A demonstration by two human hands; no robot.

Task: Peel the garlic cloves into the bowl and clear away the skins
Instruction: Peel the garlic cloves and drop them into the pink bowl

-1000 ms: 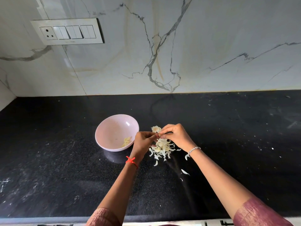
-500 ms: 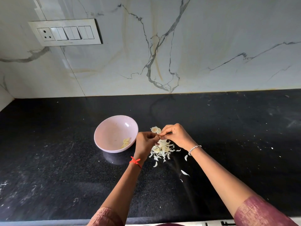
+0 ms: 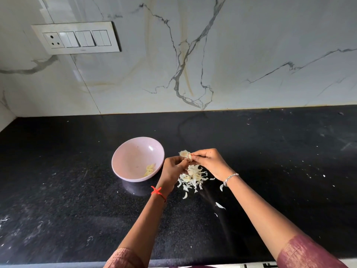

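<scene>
Presently a garlic clove (image 3: 186, 154) is pinched between the curled fingers of left hand (image 3: 172, 169) and right hand (image 3: 208, 163), held over the skins (image 3: 193, 177) heaped on the bench (image 3: 77, 209) beside the bowl (image 3: 133, 151); peeling is judged mid-step, and a drop into the bowl is called for next.

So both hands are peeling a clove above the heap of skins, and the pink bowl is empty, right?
No, the bowl is not empty: the head view shows a few peeled cloves lying in it. The left hand and right hand do work a clove above the skins.
</scene>
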